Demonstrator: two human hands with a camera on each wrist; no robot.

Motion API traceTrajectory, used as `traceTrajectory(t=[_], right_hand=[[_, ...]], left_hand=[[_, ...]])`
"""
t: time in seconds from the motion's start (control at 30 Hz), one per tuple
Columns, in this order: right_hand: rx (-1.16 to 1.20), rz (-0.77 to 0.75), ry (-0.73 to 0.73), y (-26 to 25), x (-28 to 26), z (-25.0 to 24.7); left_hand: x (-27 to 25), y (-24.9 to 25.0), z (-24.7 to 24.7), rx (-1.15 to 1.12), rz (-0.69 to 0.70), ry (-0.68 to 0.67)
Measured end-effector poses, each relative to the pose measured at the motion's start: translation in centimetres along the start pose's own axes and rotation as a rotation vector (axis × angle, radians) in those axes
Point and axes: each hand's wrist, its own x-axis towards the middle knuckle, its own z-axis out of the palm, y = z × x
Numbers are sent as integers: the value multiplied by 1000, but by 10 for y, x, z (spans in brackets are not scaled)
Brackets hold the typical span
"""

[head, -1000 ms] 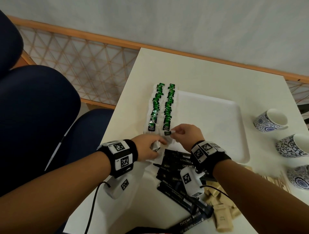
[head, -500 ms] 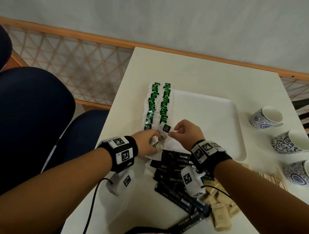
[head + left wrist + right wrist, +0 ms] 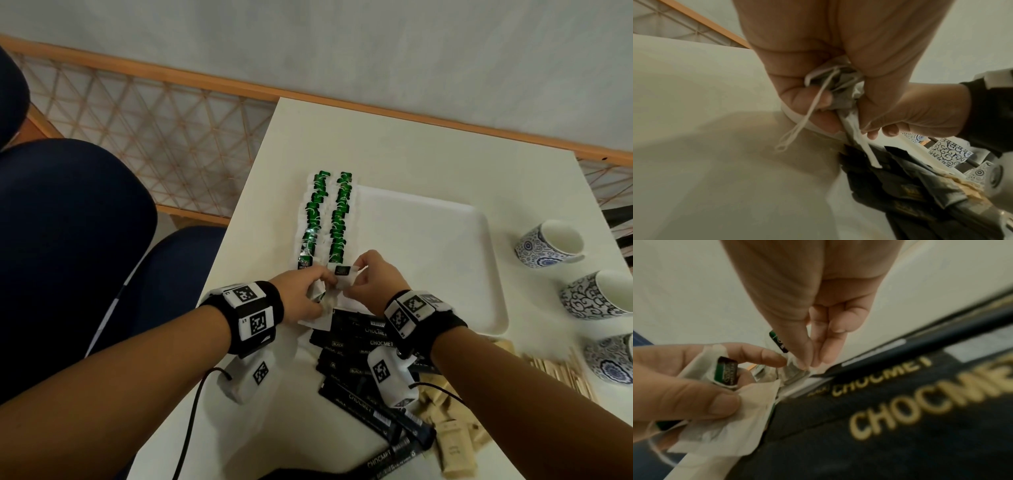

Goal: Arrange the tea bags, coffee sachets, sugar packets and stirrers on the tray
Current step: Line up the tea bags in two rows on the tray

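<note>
Pinching one tea bag [image 3: 343, 274] at the tray's [image 3: 486, 267] near-left corner, the right hand [image 3: 371, 281] sets it down while the left hand [image 3: 301, 294] clutches several spare bags [image 3: 840, 95]. Two tea-bag rows [image 3: 325, 219] run lengthwise away toward the table's far edge; the bag extends the right-hand row, nearer the right hand.

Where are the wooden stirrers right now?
In the head view the stirrers lie in a loose pile on the table, off the tray, past its near right corner and beside the nearest cup.
</note>
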Motion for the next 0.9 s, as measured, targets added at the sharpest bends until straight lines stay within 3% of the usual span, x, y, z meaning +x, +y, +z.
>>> traceTrajectory(t=[0.43, 0.77, 0.9], right_hand=[[-95, -63, -22, 0, 5, 3], [-79, -2, -67, 2, 0, -17], [-192, -100, -225, 0, -7, -18]], left_hand=[[2, 8, 1, 67, 29, -22], [1, 8, -9, 38, 2, -6], [-5, -1, -24, -104, -52, 95]])
